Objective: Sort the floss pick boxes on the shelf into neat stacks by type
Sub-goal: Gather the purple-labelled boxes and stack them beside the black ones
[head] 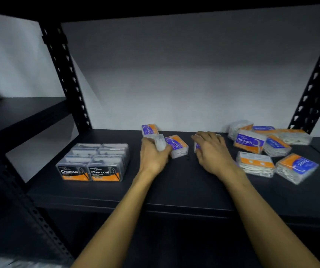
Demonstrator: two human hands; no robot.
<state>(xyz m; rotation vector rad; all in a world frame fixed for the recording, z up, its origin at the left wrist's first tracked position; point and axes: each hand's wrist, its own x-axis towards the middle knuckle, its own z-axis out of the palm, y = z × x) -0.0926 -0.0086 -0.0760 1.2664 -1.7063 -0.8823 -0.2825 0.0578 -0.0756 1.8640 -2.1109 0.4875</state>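
Observation:
Two neat rows of black Charcoal floss pick boxes [95, 163] stand at the shelf's left. My left hand [153, 155] grips a clear box [160, 142] beside a blue-and-orange Smooth box [177, 146]. Another Smooth box [149, 129] lies behind them by the wall. My right hand [211, 151] lies palm down over a blue-labelled box [197, 147], mostly hidden; its grip is hidden under the palm. A loose heap of Smooth boxes [250, 141] and Round boxes [297, 167] sits at the right.
The black shelf board [174, 190] has bare surface along its front edge. Perforated black uprights [66, 74] stand at left and at right [315, 89]. A white wall is behind. A lower side shelf [20, 111] is at far left.

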